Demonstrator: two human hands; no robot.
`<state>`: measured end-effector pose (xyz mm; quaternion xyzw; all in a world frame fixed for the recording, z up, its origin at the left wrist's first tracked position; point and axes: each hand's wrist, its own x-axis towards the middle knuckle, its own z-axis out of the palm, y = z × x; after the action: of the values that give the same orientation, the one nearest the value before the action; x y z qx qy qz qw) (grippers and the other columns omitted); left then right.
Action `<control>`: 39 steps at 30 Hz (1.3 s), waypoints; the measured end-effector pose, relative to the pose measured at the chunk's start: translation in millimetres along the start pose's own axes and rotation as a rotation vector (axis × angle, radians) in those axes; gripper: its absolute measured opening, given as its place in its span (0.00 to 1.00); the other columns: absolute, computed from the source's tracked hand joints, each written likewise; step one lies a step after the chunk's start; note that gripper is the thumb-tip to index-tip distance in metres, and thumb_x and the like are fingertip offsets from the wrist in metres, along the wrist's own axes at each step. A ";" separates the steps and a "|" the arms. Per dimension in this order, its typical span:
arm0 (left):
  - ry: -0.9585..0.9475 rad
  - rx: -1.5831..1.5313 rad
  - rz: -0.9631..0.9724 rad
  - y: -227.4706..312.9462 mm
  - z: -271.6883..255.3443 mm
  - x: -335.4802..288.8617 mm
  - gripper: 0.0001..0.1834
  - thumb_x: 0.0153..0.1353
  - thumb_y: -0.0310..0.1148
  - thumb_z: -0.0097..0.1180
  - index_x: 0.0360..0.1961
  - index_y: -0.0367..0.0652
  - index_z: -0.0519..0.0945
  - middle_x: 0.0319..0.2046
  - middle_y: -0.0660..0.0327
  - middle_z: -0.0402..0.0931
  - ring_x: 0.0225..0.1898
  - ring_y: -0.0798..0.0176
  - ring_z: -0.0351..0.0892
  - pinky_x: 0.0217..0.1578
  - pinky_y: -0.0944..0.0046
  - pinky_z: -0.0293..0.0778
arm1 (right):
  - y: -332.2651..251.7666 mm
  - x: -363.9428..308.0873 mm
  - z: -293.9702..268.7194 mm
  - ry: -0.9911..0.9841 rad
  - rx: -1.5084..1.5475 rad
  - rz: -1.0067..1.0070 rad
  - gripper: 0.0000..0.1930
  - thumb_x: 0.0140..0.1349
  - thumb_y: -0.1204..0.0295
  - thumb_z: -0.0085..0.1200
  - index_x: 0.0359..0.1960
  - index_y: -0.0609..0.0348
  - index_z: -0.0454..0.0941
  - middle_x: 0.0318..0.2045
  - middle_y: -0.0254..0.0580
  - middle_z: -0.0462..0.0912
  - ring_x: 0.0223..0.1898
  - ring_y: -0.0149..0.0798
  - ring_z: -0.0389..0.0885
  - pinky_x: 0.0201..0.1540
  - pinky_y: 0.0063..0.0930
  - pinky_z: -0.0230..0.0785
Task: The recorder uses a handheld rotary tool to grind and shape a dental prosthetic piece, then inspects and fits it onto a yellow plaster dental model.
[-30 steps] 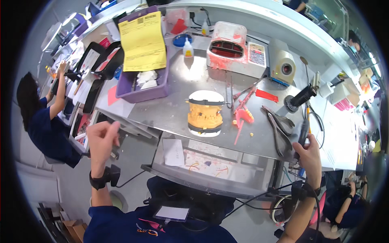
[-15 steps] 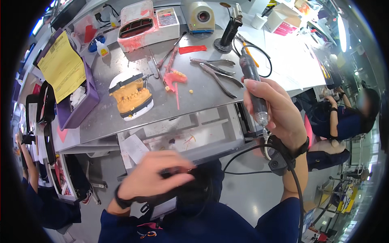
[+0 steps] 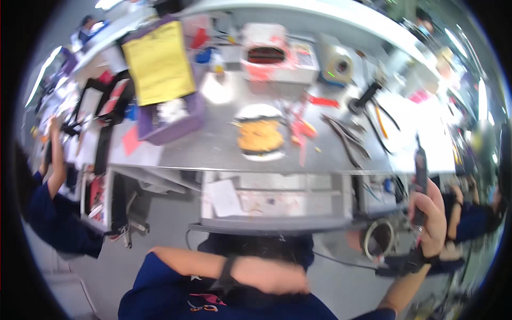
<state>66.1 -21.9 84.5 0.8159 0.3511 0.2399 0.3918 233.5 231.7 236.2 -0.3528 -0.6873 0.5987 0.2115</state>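
My right hand (image 3: 433, 221) is out at the right, past the bench edge, its fingers wrapped round a dark rotary handpiece (image 3: 421, 165) that points upward. Low over my lap, my left hand (image 3: 272, 274) lies across the front of my body; motion smears its fingers, and nothing can be made out in them. On the bench stands a yellow dental model (image 3: 261, 136) with white plaster at its top and bottom. Beside it lies a pink wax denture base (image 3: 304, 129). Pliers (image 3: 344, 140) rest farther right. Below, an open drawer (image 3: 288, 198) holds a white paper.
A purple bin (image 3: 172, 125) with a yellow sheet (image 3: 160, 64) stands at the left. At the back are a pink-stained white box (image 3: 265, 40), a beige machine (image 3: 335, 60) and a black stand (image 3: 368, 96). A round duct opening (image 3: 365, 240) sits below the bench. Other people work on both sides.
The view has swung, so the bench appears farther off. My left hand has dropped across my body, and my right hand has moved outward to the right with the handpiece.
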 end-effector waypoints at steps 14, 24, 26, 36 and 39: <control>1.066 0.601 -0.179 42.7 -148.3 3.0 0.19 0.55 0.37 0.62 0.44 0.38 0.75 0.29 0.55 0.76 0.34 0.58 0.76 0.36 0.63 0.73 | 8.1 28.3 89.3 -0.204 0.095 -0.505 0.09 0.60 0.80 0.52 0.43 0.62 0.71 0.40 0.46 0.76 0.36 0.38 0.77 0.47 0.31 0.69; 0.079 -0.723 -0.444 9.5 -114.0 15.2 0.11 0.54 0.30 0.56 0.33 0.32 0.72 0.13 0.47 0.71 0.18 0.48 0.76 0.23 0.55 0.74 | 2.3 26.7 116.0 -0.811 -0.137 -0.559 0.11 0.50 0.84 0.63 0.30 0.61 0.72 0.30 0.43 0.80 0.28 0.30 0.76 0.29 0.19 0.67; 0.420 -0.361 -0.449 5.9 -108.5 11.2 0.10 0.51 0.29 0.56 0.29 0.32 0.73 0.14 0.46 0.72 0.18 0.48 0.77 0.23 0.55 0.74 | 12.8 27.3 124.4 -0.624 -0.151 -0.503 0.09 0.53 0.82 0.61 0.29 0.60 0.71 0.25 0.41 0.82 0.23 0.28 0.76 0.27 0.20 0.68; 0.865 0.581 -0.516 28.0 -91.5 -21.5 0.13 0.49 0.28 0.55 0.38 0.41 0.74 0.27 0.57 0.75 0.33 0.52 0.77 0.35 0.59 0.68 | 33.8 12.5 161.8 -0.058 0.244 -0.424 0.11 0.59 0.71 0.54 0.27 0.57 0.63 0.22 0.30 0.64 0.10 0.22 0.61 0.09 0.16 0.50; 0.774 0.513 -0.477 38.7 -92.0 -52.7 0.11 0.51 0.27 0.55 0.38 0.41 0.75 0.32 0.57 0.75 0.37 0.53 0.77 0.36 0.58 0.69 | 26.4 21.2 145.2 0.019 0.416 -0.281 0.12 0.61 0.69 0.54 0.26 0.57 0.64 0.24 0.30 0.65 0.09 0.20 0.56 0.07 0.13 0.49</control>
<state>-14.0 -36.0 162.8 0.6348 0.6936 0.3343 0.0647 122.1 150.5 179.6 -0.2081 -0.5896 0.6886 0.3672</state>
